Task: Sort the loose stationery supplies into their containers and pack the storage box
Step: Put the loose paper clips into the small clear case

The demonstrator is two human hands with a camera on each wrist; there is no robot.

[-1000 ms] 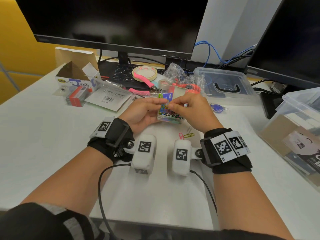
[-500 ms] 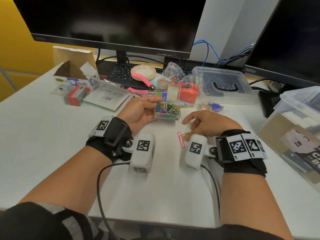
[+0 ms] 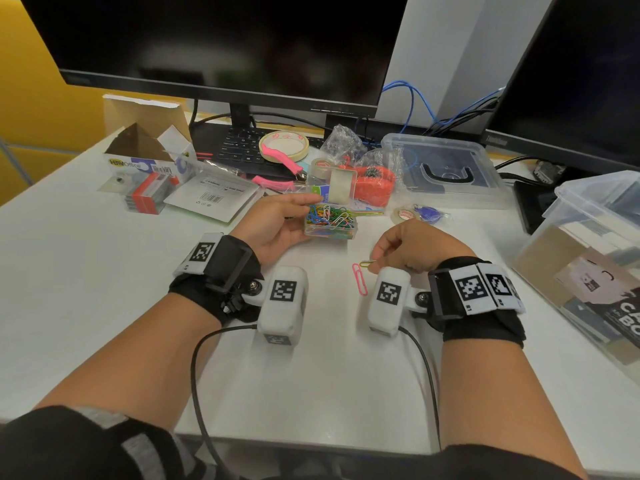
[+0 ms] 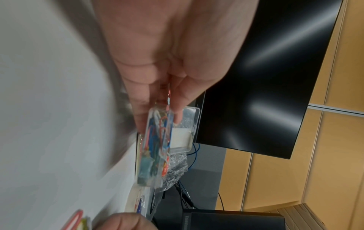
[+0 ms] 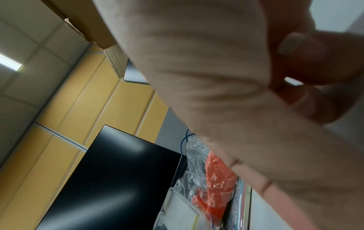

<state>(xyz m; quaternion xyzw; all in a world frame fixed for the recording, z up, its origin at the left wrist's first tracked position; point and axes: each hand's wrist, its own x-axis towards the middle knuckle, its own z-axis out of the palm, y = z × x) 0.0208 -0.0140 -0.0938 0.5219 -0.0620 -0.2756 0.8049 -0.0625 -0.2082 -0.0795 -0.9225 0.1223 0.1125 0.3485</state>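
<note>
1. A thin pink wire paper clip [image 3: 359, 278] lies flat on the smooth white counter [image 3: 104, 278], just left of the right hand [image 3: 412, 245].
2. The right hand's fingers [image 3: 375, 258] are curled, pinching a yellow-green paper clip [image 3: 366, 263] just above the counter.
3. The left hand [image 3: 273, 225] grips a small clear plastic paper clip box [image 3: 330, 223], thumb on top and fingers beneath; its hinged lid [image 3: 341, 186] stands open, and coloured clips fill it.
4. Farther back, crinkled clear bags hold an orange item [image 3: 375, 185].
5. A clear rectangular storage box lid [image 3: 446, 168] lies flat.
</note>
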